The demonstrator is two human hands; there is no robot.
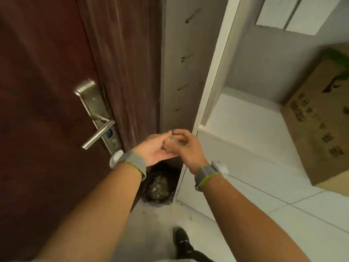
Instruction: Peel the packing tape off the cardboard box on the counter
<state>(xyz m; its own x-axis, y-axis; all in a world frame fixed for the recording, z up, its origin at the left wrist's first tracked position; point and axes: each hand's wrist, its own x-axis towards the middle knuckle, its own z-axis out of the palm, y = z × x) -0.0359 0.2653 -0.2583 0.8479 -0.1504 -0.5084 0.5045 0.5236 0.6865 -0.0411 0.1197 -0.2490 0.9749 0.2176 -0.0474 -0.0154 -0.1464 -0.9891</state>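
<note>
Between the two hands, at the centre of the view, sits a small crumpled wad of clear packing tape (174,141). The right hand (186,148) curls its fingers round the wad and pinches it from above. The left hand (156,150) lies palm-up beneath it with fingers nearly straight and touching the wad; whether the left thumb also pinches cannot be determined, because the frame is blurred at this point. Each wrist carries a grey band (132,163) with a white module.

Directly below the hands, on the floor at the foot of the door frame, stands a bin lined with a dark bag (159,184) that already holds crumpled clear material. To the left is a dark red door (47,72) with a metal lever handle (98,133). The cardboard box (319,118) stands well apart at the right edge of the view, on the white counter (245,120), against the corner of its back wall; no tape is discernible on it from here.

Judgement: the wad appears ready for disposal into the bin.

Possible faults:
- Adhesive may cling to the fingers, so the wad fails to drop on release.
- Wad may stick to the left palm during transfer and string out between both hands.
- Released off-centre, it may miss the bin opening and adhere to the floor or door frame.
</note>
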